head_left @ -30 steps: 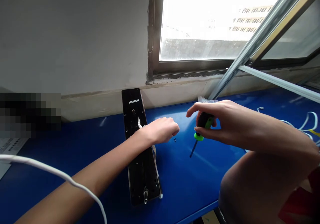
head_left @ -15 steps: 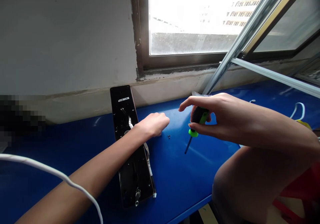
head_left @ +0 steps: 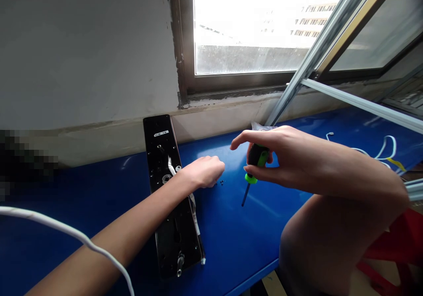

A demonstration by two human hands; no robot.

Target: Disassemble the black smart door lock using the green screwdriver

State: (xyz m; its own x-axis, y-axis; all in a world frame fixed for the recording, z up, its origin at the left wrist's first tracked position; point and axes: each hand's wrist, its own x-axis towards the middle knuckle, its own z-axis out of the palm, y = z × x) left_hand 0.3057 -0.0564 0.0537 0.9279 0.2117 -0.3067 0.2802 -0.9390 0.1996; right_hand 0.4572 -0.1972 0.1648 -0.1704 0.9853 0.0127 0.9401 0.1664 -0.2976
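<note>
My right hand [head_left: 264,155] grips a black and green screwdriver [head_left: 257,156] by its handle, its thin shaft slanting down above the blue tabletop. My left hand [head_left: 209,171] is closed and low over the surface, beside several tiny dark screws [head_left: 221,183]; whatever its fingers hold is hidden. Under the left forearm lies a long black panel [head_left: 174,234] with a white label, metal posts and small holes. A white-wrapped cable [head_left: 194,214] runs along the panel's right edge and ends in a small connector.
A thick white cable [head_left: 66,226] loops across the lower left, in front of my left forearm. Metal frame bars [head_left: 304,71] slant before the window. White cords [head_left: 383,148] lie on the blue table [head_left: 238,247] at right. My bent knee [head_left: 313,243] is at the table's front edge.
The view has shifted slightly. My left hand remains closed near the screws, and the screwdriver stays in my right hand, a little lower and further left in the picture.
</note>
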